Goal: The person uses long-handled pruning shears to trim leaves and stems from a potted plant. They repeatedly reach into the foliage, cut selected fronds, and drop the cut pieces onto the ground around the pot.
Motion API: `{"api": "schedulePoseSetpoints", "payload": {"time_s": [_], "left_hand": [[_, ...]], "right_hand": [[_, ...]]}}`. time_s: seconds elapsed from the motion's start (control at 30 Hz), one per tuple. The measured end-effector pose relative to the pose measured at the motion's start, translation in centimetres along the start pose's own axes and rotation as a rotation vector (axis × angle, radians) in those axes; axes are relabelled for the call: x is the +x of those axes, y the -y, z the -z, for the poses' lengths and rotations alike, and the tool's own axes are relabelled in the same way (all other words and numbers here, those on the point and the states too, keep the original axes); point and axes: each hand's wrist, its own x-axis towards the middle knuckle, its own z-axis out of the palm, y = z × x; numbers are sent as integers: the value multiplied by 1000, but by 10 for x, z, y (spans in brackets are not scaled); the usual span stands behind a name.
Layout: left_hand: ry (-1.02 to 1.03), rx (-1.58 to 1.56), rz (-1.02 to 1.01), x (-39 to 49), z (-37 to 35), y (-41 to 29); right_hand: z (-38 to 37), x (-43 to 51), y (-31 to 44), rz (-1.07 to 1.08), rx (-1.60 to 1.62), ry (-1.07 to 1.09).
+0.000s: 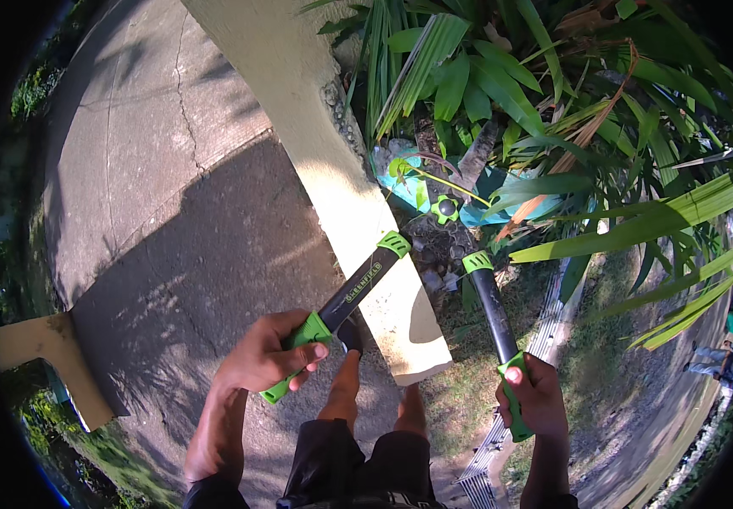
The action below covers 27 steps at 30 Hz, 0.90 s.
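Note:
A pair of hedge shears (446, 209) with black and green handles spreads before me, its handles wide apart. My left hand (274, 356) grips the green end of the left handle (360, 286). Around the other green grip closes my right hand (534, 394), below the right handle (493, 305). The blades (478, 153) stand parted and point away from me into the plants, partly covered by leaves. Close to the pivot a thin yellow-green stem (449, 183) crosses the blades. Broad green leaves (500, 76) hang over the far end.
A cream concrete wall (341, 191) runs diagonally under the left handle, its edge chipped. Teal material (513, 191) shows beneath the leaves. Left lies cracked concrete paving (213, 254); a white metal railing (548, 324) is on the right. A person (723, 364) is at the far right.

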Motion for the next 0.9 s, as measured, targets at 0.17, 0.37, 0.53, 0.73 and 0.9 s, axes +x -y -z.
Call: {"api": "schedulePoseSetpoints", "payload": {"time_s": [0.17,0.37,0.53,0.73,0.9], "left_hand": [[-82,-4,-97,43,-6,-30],[-158,-43,-250,80,-67,2],[-75,19,-129,37,-24,35],[-5,1,-151,72,-17,23],[-87,-159,-267,149,-79,19]], "right_hand": [[-16,55,43,31,106,41],[-66,92,11,284,148,84],[-21,36,-24,189,17,19],[12,51,-4,267,-145,-32],[-59,118,21,376,37,-171]]}}
